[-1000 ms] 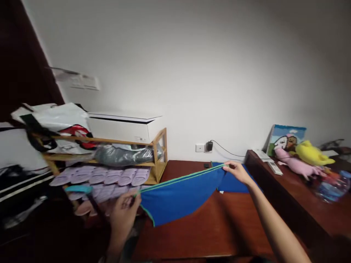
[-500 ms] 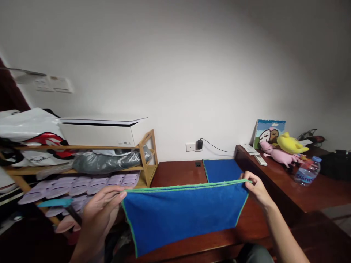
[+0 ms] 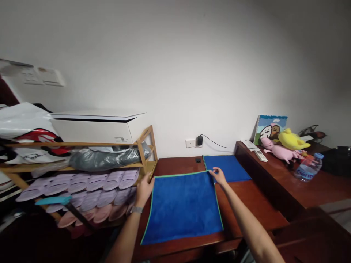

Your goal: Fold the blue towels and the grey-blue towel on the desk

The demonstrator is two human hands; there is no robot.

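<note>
A blue cloth [image 3: 184,208] with green edging spreads over the front of the red-brown wooden desk [image 3: 249,204]. My left hand [image 3: 144,190], with a watch at its wrist, is closed on the far left corner of the cloth. At the far right corner, my right hand [image 3: 218,176] pinches the edge between thumb and fingers. Behind it, a second blue cloth [image 3: 229,168] with green edging lies flat on the desk near the wall.
On the left stands a wooden rack [image 3: 149,160] with purple slippers [image 3: 105,182] and a white box [image 3: 93,129]. A black plug [image 3: 200,140] sits in the wall. The raised right surface holds plush toys [image 3: 292,140], a remote [image 3: 260,156] and a water bottle [image 3: 309,168].
Both hands have moved forward and closer together. The cloth, earlier held up and hanging between them, has come down and now spreads over the desk.
</note>
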